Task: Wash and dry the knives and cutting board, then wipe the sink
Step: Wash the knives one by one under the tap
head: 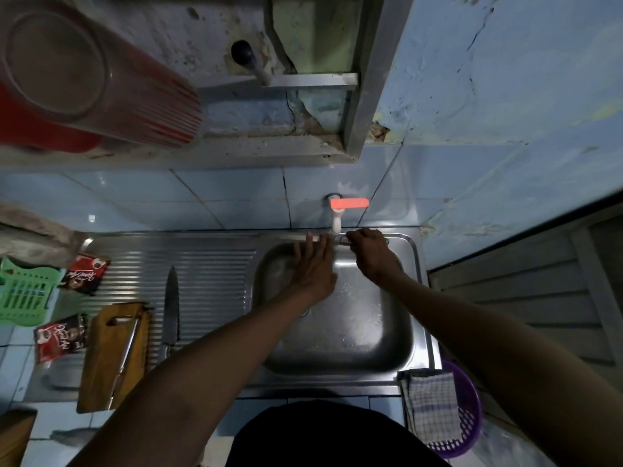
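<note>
Under the tap (336, 221) — left hand (313, 264) flat, right hand (369, 254) curled.

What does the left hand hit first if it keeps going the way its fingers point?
The left hand, flat over the sink, points at the back rim. There a pale object lies right at its fingertips, so probably that first, then the tiled wall. Depth is unclear.

Bare forearms — dark top (323, 433)
</note>
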